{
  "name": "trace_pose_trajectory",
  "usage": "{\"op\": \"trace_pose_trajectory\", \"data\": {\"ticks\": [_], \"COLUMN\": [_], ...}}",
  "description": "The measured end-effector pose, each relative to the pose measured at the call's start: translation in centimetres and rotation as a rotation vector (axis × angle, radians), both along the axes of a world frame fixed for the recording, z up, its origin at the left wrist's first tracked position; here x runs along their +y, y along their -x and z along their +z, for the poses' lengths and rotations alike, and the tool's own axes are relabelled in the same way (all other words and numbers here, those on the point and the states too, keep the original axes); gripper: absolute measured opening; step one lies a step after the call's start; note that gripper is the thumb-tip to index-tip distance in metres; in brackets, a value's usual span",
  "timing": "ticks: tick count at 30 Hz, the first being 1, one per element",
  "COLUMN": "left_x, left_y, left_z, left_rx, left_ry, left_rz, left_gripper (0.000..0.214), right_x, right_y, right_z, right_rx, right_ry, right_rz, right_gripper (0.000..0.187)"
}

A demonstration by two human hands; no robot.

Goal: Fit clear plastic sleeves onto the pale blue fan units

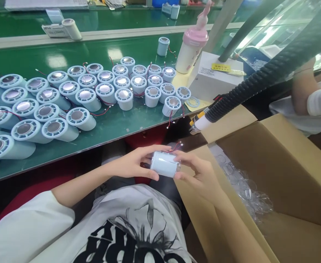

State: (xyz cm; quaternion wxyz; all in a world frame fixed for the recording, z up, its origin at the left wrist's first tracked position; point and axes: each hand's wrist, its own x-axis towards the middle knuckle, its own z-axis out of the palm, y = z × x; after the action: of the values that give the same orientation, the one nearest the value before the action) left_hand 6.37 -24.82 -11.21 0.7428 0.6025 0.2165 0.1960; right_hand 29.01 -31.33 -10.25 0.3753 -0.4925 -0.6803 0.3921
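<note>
Both my hands hold one small white cylinder [164,164] over my lap, lying on its side with thin red wires trailing from its far end. My left hand [134,162] wraps its left end, fingers curled round it. My right hand [197,171] pinches its right end, where a clear cap seems to sit. Many similar white cylinders [105,89] with shiny metal discs on top stand in rows on the green bench [116,126] just beyond my hands.
An open cardboard box [272,164] of clear plastic caps [245,190] stands at my right. Above it run a black corrugated hose [259,76], a white box [212,78] and a pink-capped bottle [192,47]. Another person's arm [303,87] shows far right.
</note>
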Motion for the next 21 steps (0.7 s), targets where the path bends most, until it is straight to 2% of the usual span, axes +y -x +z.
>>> {"op": "trace_pose_trajectory", "data": {"ticks": [11,21], "left_x": [-0.2,-0.1], "left_y": [0.6,0.9], "left_z": [0.5,0.5], "left_rx": [0.020,0.037], "left_ry": [-0.142,-0.199], "left_rz": [-0.011,-0.008], "left_gripper": [0.073,0.072], "right_x": [-0.1,0.6], "right_y": [0.8,1.1], "right_z": [1.1,1.1], "right_rx": [0.279,0.337], "right_ry": [0.280,0.468], "right_rz": [-0.041,-0.091], "right_gripper": [0.023,0.034]}}
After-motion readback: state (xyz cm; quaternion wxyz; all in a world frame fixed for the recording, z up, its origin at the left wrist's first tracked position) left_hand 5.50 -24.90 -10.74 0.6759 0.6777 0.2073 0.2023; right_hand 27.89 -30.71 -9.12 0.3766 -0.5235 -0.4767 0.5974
